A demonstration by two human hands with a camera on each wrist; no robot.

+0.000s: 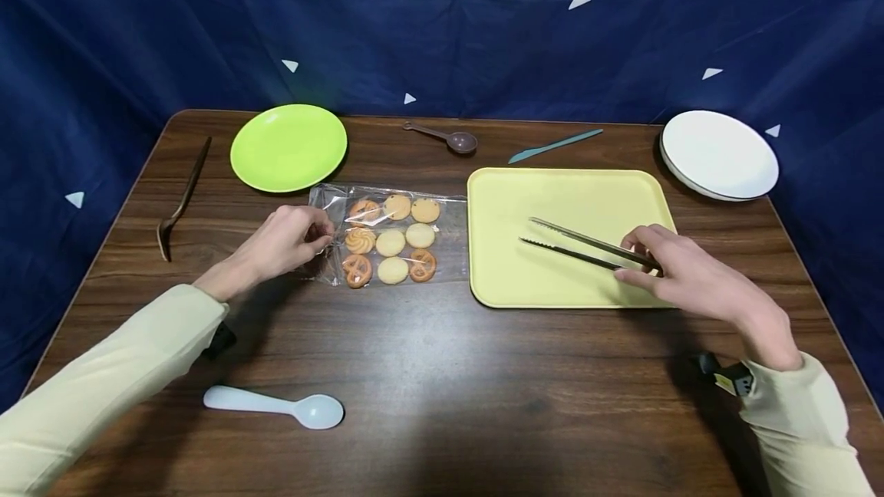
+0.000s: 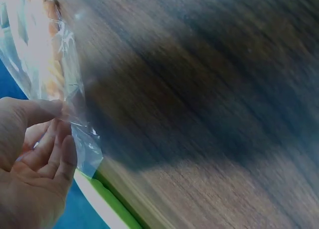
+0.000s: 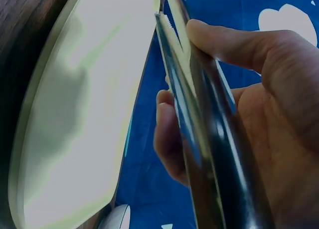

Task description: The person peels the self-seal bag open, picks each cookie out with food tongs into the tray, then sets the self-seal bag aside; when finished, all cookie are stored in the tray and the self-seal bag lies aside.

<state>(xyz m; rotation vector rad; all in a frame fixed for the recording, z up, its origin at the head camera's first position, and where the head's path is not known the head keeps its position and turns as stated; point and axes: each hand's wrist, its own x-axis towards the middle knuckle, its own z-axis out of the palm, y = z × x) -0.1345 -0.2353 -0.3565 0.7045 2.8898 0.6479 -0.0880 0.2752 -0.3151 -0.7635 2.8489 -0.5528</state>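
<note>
A clear plastic bag point(image 1: 452, 240) of cookies lies left of the yellow tray point(image 1: 573, 290), with round cookies, a swirl cookie and pretzel-shaped ones inside. My left hand point(image 1: 293, 240) pinches the bag's left edge between thumb and fingers; the left wrist view shows the crinkled film point(image 2: 75, 102) at the fingertips. Over the tray's right side, my right hand point(image 1: 680, 274) holds metal tongs point(image 1: 587, 242) between thumb and fingers. The tongs' arms stand slightly apart, tips pointing left above the tray, with nothing between them. In the right wrist view the tongs point(image 3: 199, 114) run through the grip.
A green plate point(image 1: 288, 148) sits at the back left beside a dark fork point(image 1: 183, 202). Along the back lie a brown measuring spoon point(image 1: 461, 143) and a teal knife point(image 1: 555, 146). White plates point(image 1: 720, 153) stand back right. A pale blue spoon point(image 1: 318, 411) lies front left.
</note>
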